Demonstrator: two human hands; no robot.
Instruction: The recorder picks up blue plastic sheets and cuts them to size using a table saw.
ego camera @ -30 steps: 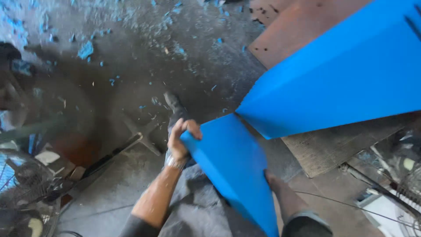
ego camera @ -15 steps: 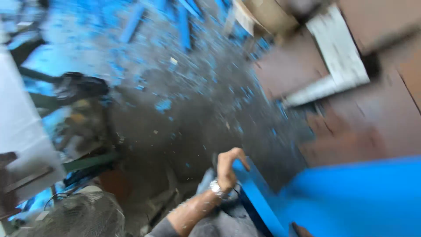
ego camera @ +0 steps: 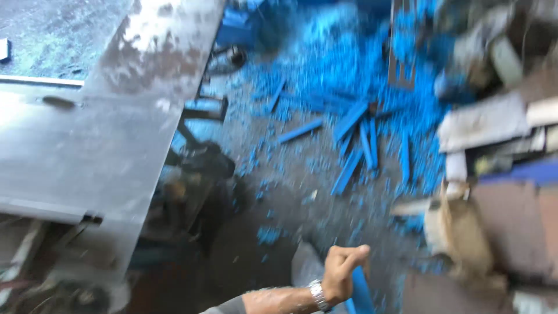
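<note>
Floor (ego camera: 302,192) fills the head view, strewn with blue strips (ego camera: 354,145) and crumbs. At the bottom edge, the left hand (ego camera: 340,273) has its fingers closed round the top edge of a blue panel (ego camera: 360,293), held upright and mostly out of frame. The right hand is not in view. Carrying seems the step in hand; any move calls for a steady grip. A grey metal worktop (ego camera: 87,145) stands left. No containers show clearly.

One hand (ego camera: 342,273) shows at the bottom centre, gripping one blue panel (ego camera: 360,293). Roughly eight blue strips (ego camera: 350,119) lie scattered at upper centre. One grey metal sheet (ego camera: 87,134) fills the left.
</note>
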